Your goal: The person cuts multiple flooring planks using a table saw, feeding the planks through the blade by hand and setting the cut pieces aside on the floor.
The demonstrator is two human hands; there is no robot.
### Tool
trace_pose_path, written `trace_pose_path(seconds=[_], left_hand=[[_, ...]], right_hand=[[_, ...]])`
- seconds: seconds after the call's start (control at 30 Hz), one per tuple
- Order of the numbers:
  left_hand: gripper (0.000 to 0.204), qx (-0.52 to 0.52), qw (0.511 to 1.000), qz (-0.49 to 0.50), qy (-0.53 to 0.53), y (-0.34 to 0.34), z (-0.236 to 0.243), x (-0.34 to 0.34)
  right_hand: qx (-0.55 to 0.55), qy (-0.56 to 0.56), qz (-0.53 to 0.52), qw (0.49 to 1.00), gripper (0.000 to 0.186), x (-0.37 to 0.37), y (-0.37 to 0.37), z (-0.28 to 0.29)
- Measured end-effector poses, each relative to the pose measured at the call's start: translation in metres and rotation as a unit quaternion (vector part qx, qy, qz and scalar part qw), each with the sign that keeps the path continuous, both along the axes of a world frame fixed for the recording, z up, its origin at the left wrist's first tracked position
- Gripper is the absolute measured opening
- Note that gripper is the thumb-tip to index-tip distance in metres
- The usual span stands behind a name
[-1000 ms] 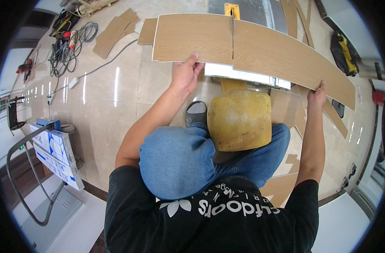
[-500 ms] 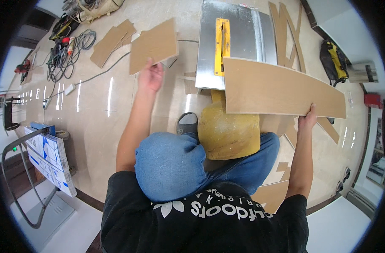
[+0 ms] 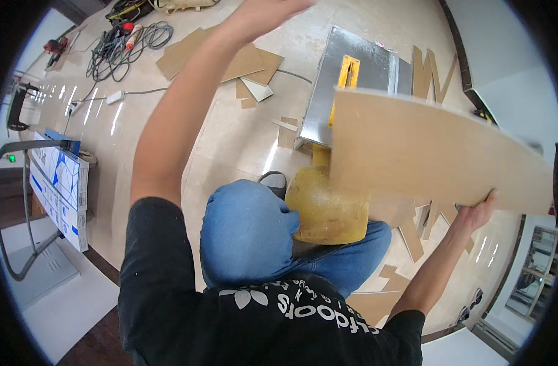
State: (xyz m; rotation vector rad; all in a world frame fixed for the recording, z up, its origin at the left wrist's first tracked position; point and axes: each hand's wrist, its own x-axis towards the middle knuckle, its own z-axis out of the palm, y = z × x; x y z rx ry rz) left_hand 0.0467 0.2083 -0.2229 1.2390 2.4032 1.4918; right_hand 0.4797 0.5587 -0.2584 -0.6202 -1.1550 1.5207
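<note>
My right hand (image 3: pixel 479 211) grips the lower edge of a long brown board (image 3: pixel 438 146), thumb on its face. The board is raised and tilted, spanning the yellow seat-like block (image 3: pixel 328 213) between my legs and the near end of a metal-topped table saw (image 3: pixel 320 85). A yellow slotted plate (image 3: pixel 349 72) on the saw is partly covered by it. My left arm reaches far forward, and the left hand (image 3: pixel 270 17) is blurred and partly cut off by the upper edge. Under that forearm lies a pile of brown board pieces (image 3: pixel 264 64) on the floor.
Tangled cables (image 3: pixel 123 55) lie at far left, with a power strip (image 3: pixel 115 97) on a cord. A wheeled cart (image 3: pixel 25 146) with blue-white boxes (image 3: pixel 62 177) stands left. Board offcuts (image 3: pixel 411 235) lie on the floor to my right; long strips (image 3: pixel 422 73) lie beyond the saw.
My left hand has moved forward and right; the board piece it held is no longer seen in it, and more pieces lie in the pile. My right hand has moved the long board rightward and nearer.
</note>
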Motion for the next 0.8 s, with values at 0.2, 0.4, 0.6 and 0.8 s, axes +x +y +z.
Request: trace_pose_path(seconds=[0.2,0.4,0.6,0.8], left_hand=[[0.064,-0.080,0.980,-0.117,0.140,0.095,0.161,0.058],[0.060,-0.098,0.993,0.010,-0.069,0.037,0.125,-0.012],[0.039,-0.088,0.978,0.185,-0.045,-0.162,-0.034,-0.046],[0.033,-0.087,0.921,0.360,-0.119,-0.280,-0.100,0.038]], right_hand=[[0.390,-0.121,-0.047,0.912,0.033,-0.158,-0.076,0.068],[0.389,-0.136,0.302,0.859,0.043,-0.239,-0.128,0.080],[0.414,-0.297,0.169,0.844,0.050,-0.303,0.051,-0.014],[0.382,-0.597,0.302,0.638,0.071,-0.419,0.086,-0.082]])
